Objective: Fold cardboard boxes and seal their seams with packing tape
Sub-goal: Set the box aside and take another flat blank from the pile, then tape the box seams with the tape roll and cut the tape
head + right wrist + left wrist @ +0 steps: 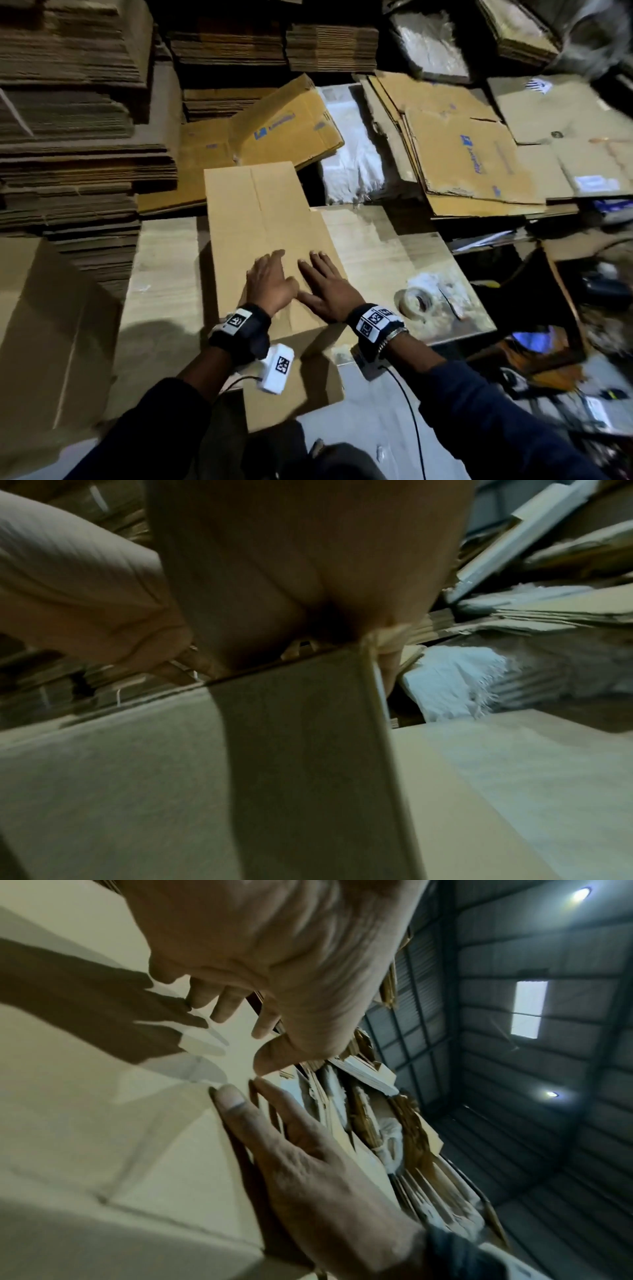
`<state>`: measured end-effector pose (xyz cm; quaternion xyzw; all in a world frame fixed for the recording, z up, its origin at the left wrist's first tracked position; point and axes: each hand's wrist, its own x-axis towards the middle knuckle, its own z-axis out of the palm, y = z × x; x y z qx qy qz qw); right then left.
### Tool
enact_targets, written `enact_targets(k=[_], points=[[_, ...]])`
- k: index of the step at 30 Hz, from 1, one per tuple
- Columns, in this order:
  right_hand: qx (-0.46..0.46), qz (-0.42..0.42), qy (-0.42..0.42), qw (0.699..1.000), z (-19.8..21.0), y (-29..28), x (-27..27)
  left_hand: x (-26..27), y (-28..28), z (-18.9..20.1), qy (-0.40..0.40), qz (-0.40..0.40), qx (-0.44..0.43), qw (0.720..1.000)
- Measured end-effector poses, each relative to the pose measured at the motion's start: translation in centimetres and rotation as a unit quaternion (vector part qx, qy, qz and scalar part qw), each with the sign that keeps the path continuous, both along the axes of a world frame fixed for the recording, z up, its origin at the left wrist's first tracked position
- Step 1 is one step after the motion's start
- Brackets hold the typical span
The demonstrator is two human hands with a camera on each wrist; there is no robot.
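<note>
Head view, counts: one flattened cardboard box (270,240), one tape roll (412,303), two hands.
Head view, box: plain tan corrugated board, rectangular, creased lengthwise; it lies flat on the pale wood-grain worktop (383,246), its near end hanging over the worktop's edge.
Head view, hands: left hand (270,284) and right hand (325,291) lie side by side, palms down on the box, fingers straight and spread, grasping nothing.
Head view, tape: clear ring lying flat on the worktop, right of the box.
Head view, surroundings: stacks of flat cardboard (75,137) on the left and behind.
Left wrist view: both hands flat on the pale board, thumbs nearly touching.
Right wrist view: blurred; palm low over the box, fingers hard to tell.
</note>
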<state>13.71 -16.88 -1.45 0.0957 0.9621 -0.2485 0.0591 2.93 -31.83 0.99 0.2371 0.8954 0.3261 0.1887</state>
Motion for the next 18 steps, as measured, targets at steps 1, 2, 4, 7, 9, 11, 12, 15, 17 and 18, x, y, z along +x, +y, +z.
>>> enact_targets(k=[1, 2, 4, 7, 9, 11, 12, 15, 17, 18], points=[[-0.026, -0.008, 0.03, 0.999, -0.1, 0.2, 0.6, 0.8, 0.8, 0.5, 0.017, 0.007, 0.029, 0.999], [-0.045, -0.018, 0.052, 0.997, -0.3, 0.5, 1.1, 1.8, 1.6, 1.1, 0.041, 0.003, 0.052, 0.998], [-0.065, -0.042, 0.074, 0.994, -0.5, 1.6, 2.7, 3.9, 3.6, 1.9, 0.089, -0.03, 0.093, 0.991], [-0.091, -0.089, 0.092, 0.988, -1.4, 4.4, 5.4, 7.0, 6.9, 2.2, 0.116, -0.092, 0.129, 0.981], [-0.113, -0.137, 0.075, 0.981, -2.8, 7.1, 7.1, 8.6, 9.4, 1.7, 0.114, -0.113, 0.125, 0.979], [-0.139, -0.214, 0.026, 0.967, -4.5, 10.1, 9.3, 10.3, 12.2, 0.3, 0.095, -0.133, 0.115, 0.98], [-0.139, -0.252, -0.01, 0.957, -5.5, 11.8, 10.5, 11.1, 13.7, -0.7, 0.08, -0.144, 0.107, 0.981], [-0.105, -0.33, -0.115, 0.931, -9.1, 17.5, 14.4, 13.2, 17.6, -3.6, 0.056, -0.17, 0.071, 0.981], [-0.111, -0.372, -0.162, 0.907, -10.4, 20.8, 16.7, 14.4, 20.1, -5.6, 0.05, -0.188, 0.043, 0.98], [-0.12, -0.386, -0.183, 0.896, -10.6, 22.2, 17.6, 14.9, 21.2, -6.7, 0.049, -0.201, 0.027, 0.978]])
